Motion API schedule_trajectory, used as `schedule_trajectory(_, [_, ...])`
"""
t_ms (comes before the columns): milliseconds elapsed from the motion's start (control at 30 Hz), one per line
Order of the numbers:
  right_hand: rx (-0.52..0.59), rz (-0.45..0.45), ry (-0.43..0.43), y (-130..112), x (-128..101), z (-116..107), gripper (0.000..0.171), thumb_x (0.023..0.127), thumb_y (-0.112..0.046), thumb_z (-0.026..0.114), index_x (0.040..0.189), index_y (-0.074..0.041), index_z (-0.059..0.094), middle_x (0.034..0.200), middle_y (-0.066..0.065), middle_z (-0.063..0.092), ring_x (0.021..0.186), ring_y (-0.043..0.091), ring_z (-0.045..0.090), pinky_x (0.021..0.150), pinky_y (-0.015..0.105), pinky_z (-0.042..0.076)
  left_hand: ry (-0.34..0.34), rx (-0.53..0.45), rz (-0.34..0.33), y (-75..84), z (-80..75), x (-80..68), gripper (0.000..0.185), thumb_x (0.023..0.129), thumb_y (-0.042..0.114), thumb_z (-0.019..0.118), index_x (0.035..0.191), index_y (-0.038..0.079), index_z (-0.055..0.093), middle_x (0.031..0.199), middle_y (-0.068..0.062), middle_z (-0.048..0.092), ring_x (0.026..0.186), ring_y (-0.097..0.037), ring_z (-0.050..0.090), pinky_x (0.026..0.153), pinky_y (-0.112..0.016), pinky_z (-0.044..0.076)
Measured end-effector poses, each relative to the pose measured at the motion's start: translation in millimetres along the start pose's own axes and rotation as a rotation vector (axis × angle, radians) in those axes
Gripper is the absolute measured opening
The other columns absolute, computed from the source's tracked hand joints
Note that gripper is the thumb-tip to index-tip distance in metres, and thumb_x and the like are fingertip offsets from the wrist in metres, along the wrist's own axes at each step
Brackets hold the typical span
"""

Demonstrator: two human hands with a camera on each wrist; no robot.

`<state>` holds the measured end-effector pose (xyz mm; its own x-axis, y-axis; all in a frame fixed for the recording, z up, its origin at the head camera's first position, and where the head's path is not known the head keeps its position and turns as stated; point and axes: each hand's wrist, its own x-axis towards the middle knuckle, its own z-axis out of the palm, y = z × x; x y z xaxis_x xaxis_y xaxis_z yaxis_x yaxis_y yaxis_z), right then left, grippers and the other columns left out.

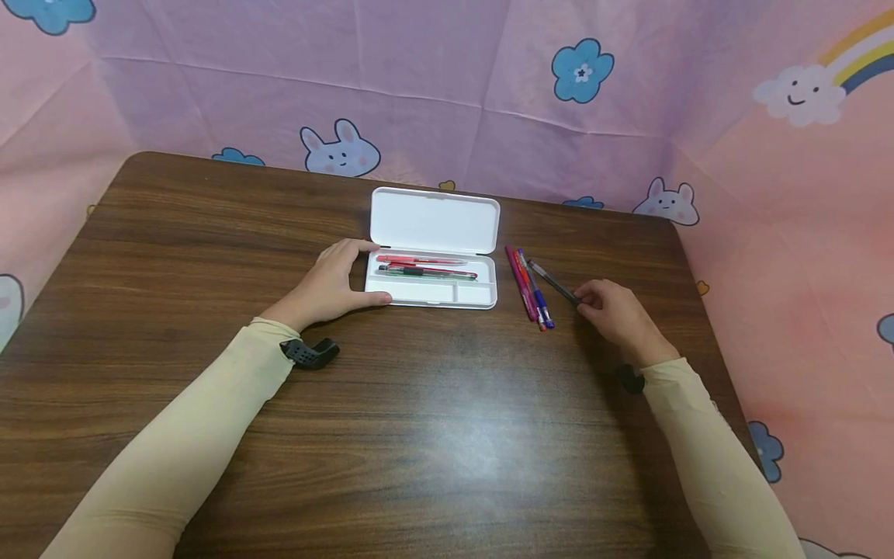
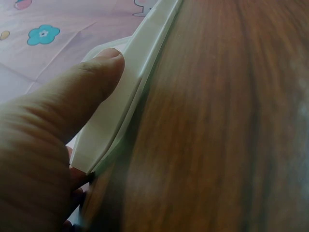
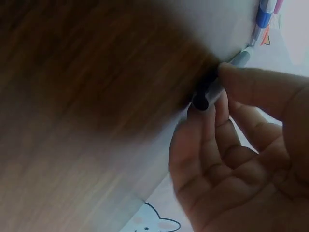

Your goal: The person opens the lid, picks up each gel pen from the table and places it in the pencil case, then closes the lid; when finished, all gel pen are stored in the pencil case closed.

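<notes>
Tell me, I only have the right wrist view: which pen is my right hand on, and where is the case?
Observer: Your right hand pinches the black pen, the rightmost of three pens on the table.
Operator: And the case?
Observer: The white case lies open to the left of those pens, lid up.
Operator: Is it free?
Observer: No, your left hand holds its left end.
Operator: Anything in it?
Observer: Pens, red among them, lie in its long compartment.

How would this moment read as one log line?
left hand: holds open pencil case | right hand: pinches black pen | table
</notes>
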<state>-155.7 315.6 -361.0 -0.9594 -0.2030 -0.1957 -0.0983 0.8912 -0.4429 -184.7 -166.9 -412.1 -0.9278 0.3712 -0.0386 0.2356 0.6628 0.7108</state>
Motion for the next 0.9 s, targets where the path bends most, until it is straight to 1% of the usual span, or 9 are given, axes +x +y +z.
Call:
schedule_trajectory(100, [0.008, 0.019, 0.014, 1, -1, -1, 0.019, 0.100, -0.003, 0.063, 0.118, 0.003, 0.066, 0.112, 0.023, 0.067, 0.102, 0.037, 0.062, 0.091, 0.055, 0.052, -0.002, 0.001, 0.002, 0.9, -0.4, 0.4, 0.099, 0.080, 0.062, 0.082, 0.155, 0.011, 0.040, 0.158, -0.011, 0.040, 0.149, -0.034, 0.031, 0.121, -0.061, 0.025])
schedule_trajectory(233, [0.011, 0.008, 0.076, 3, -4, -1, 0.018, 0.099, -0.001, 0.063, 0.116, 0.003, 0.067, 0.109, 0.023, 0.066, 0.099, 0.037, 0.062, 0.088, 0.053, 0.051, -0.004, 0.001, 0.001, 1.1, -0.1, 0.5, 0.099, 0.081, 0.062, 0.082, 0.155, 0.011, 0.040, 0.158, -0.011, 0.040, 0.149, -0.034, 0.030, 0.120, -0.060, 0.025])
schedule_trajectory(433, [0.036, -0.066, 0.219, 0, -4, -1, 0.017, 0.098, 0.001, 0.064, 0.114, 0.004, 0.068, 0.108, 0.022, 0.065, 0.098, 0.036, 0.062, 0.089, 0.053, 0.051, 0.001, -0.001, 0.006, -0.7, -0.2, -0.2, 0.099, 0.081, 0.062, 0.081, 0.155, 0.011, 0.039, 0.157, -0.012, 0.040, 0.148, -0.034, 0.031, 0.120, -0.060, 0.026])
schedule_trajectory(600, [0.099, -0.144, 0.305, -17, 4, -1, 0.015, 0.098, 0.003, 0.066, 0.112, 0.004, 0.070, 0.108, 0.020, 0.067, 0.099, 0.034, 0.064, 0.090, 0.052, 0.054, 0.003, 0.006, 0.016, -2.3, -1.2, 0.5, 0.099, 0.081, 0.063, 0.081, 0.154, 0.010, 0.040, 0.157, -0.012, 0.040, 0.148, -0.034, 0.032, 0.120, -0.060, 0.025])
schedule_trajectory(667, [0.124, -0.182, 0.324, -26, 8, 0, 0.015, 0.097, 0.003, 0.067, 0.111, 0.004, 0.071, 0.107, 0.019, 0.067, 0.097, 0.032, 0.064, 0.088, 0.048, 0.055, 0.003, 0.008, 0.018, -2.7, -1.1, 0.5, 0.099, 0.081, 0.063, 0.081, 0.154, 0.010, 0.040, 0.157, -0.012, 0.041, 0.148, -0.034, 0.031, 0.121, -0.060, 0.025])
schedule_trajectory(767, [0.158, -0.245, 0.338, -42, 14, 2, 0.015, 0.096, 0.004, 0.068, 0.111, 0.003, 0.072, 0.105, 0.017, 0.068, 0.094, 0.028, 0.064, 0.083, 0.039, 0.055, 0.005, 0.005, 0.018, -2.4, -0.8, -0.1, 0.099, 0.081, 0.063, 0.081, 0.154, 0.011, 0.040, 0.157, -0.012, 0.041, 0.148, -0.034, 0.032, 0.120, -0.060, 0.026])
schedule_trajectory(900, [0.201, -0.311, 0.340, -62, 24, 6, 0.015, 0.097, 0.002, 0.069, 0.111, 0.000, 0.073, 0.104, 0.013, 0.068, 0.090, 0.022, 0.063, 0.076, 0.027, 0.051, 0.007, -0.001, 0.021, -0.4, -0.8, -1.6, 0.098, 0.081, 0.061, 0.082, 0.154, 0.010, 0.040, 0.157, -0.013, 0.041, 0.148, -0.034, 0.032, 0.120, -0.061, 0.025])
